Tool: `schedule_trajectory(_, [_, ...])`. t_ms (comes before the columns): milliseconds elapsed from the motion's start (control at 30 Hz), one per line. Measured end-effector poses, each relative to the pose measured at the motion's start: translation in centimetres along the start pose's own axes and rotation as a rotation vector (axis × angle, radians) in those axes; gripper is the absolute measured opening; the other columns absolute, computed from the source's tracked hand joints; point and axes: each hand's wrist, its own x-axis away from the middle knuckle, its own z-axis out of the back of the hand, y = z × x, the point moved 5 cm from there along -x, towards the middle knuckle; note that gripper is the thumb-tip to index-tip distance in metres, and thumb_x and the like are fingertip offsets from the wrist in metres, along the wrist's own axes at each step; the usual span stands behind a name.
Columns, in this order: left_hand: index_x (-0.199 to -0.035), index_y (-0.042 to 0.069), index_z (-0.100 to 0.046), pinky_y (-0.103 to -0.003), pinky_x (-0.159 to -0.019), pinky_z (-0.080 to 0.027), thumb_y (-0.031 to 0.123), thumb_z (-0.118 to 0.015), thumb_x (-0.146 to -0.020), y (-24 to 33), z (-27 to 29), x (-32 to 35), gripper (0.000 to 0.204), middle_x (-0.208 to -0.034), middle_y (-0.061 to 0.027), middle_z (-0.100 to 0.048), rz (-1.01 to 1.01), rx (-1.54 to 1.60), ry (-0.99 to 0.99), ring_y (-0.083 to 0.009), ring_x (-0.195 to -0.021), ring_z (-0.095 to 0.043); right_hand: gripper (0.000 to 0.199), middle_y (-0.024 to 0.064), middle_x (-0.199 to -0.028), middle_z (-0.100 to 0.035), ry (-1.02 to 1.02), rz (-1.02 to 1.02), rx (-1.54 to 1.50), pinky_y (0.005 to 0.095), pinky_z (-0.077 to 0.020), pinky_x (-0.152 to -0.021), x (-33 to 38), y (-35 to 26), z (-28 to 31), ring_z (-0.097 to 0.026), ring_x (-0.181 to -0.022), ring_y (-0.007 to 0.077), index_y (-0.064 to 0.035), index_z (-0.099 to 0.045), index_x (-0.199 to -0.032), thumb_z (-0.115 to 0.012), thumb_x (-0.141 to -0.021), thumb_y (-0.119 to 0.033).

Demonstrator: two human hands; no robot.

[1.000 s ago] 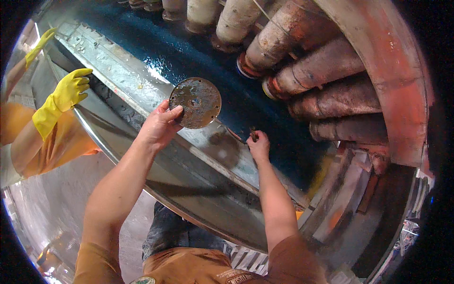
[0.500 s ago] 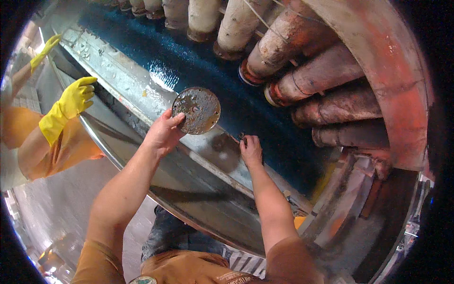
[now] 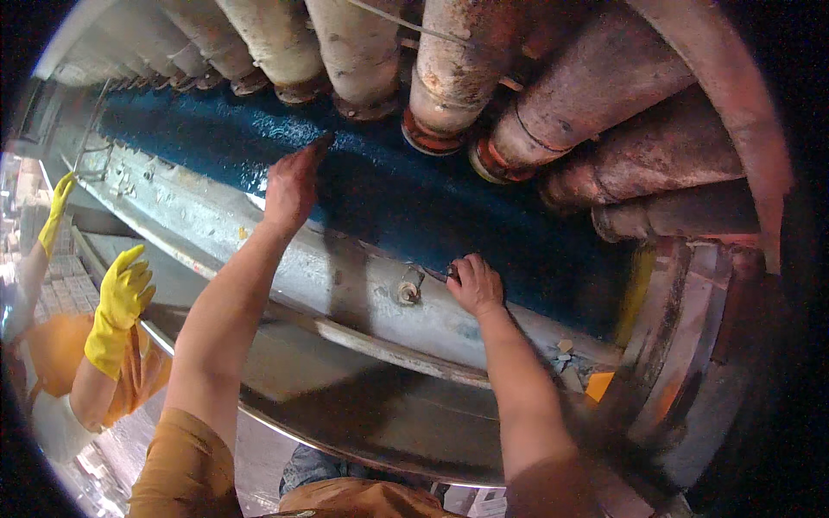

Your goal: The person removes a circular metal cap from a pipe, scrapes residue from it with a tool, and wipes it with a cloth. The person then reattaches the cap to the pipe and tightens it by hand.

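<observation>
The person's left hand (image 3: pixel 292 186) reaches far forward on a straight, outstretched arm, seen from the back, its fingers curled down onto the blue surface (image 3: pixel 389 203) of the big machine; something dark shows at the fingertips, but whether the hand grips it cannot be told. The right hand (image 3: pixel 473 283) sits nearer, at the lower edge of the blue surface where it meets the grey metal ledge (image 3: pixel 345 276), knuckles up and fingers bent closed on a small dark piece too small to make out. Its forearm comes up steeply from the lower edge. Just left of it a round bolt (image 3: pixel 408 291) sticks out of the ledge. Above the blue band a row of rusty pipes (image 3: pixel 449 78) fans out. Far to the left, well apart, another person's hands in yellow gloves (image 3: pixel 117 306) are raised, fingers spread, beside an orange sleeve (image 3: pixel 60 350).
</observation>
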Motion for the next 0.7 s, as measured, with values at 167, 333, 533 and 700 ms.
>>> schedule_trajectory(167, [-0.12,0.01,-0.057,-0.052,-0.096,-0.037,0.023,-0.064,-0.079,-0.9,-6.5,4.0,0.043,-0.116,-0.0129,-0.059,-0.262,-0.286,-0.173,-0.0323,-0.114,-0.05,0.034,0.0077,-0.1,-0.056,0.005,-0.038,-0.006,0.0425,-0.0523,-0.073,0.0,-0.1,-0.3,-0.06,-0.092,0.0294,-0.0145,-0.06,-0.099,-0.072,-0.071,-0.029])
schedule_trajectory(333, [-0.121,0.011,-0.056,-0.052,-0.099,-0.034,0.03,-0.07,-0.074,-1.1,-5.8,2.7,0.053,-0.118,-0.0124,-0.058,-0.228,-0.24,-0.197,-0.0346,-0.115,-0.049,0.031,0.007,-0.098,-0.057,-0.012,-0.056,-0.007,0.041,-0.0516,-0.076,-0.4,-0.2,0.0,-0.059,-0.094,0.0282,-0.0152,-0.062,-0.097,-0.071,-0.07,-0.029])
schedule_trajectory(533, [-0.121,0.011,-0.056,-0.05,-0.096,-0.036,0.03,-0.069,-0.077,-2.6,-8.3,2.4,0.049,-0.117,-0.0129,-0.059,-0.132,-0.184,-0.394,-0.0355,-0.112,-0.05,0.031,0.0075,-0.1,-0.057,0.027,-0.017,-0.001,0.0433,-0.0545,-0.067,-0.5,-0.1,0.4,-0.062,-0.087,0.0286,-0.0158,-0.061,-0.099,-0.069,-0.074,-0.032])
schedule_trajectory(700, [-0.126,0.01,-0.051,-0.051,-0.094,-0.038,0.038,-0.074,-0.073,-3.8,-7.7,1.0,0.064,-0.126,-0.0159,-0.053,-0.067,-0.051,-0.374,-0.0393,-0.115,-0.047,0.032,0.0074,-0.101,-0.057,-0.02,-0.062,-0.03,0.0426,-0.0543,-0.068,-0.8,0.3,0.0,-0.062,-0.087,0.029,-0.0151,-0.061,-0.099,-0.069,-0.074,-0.033])
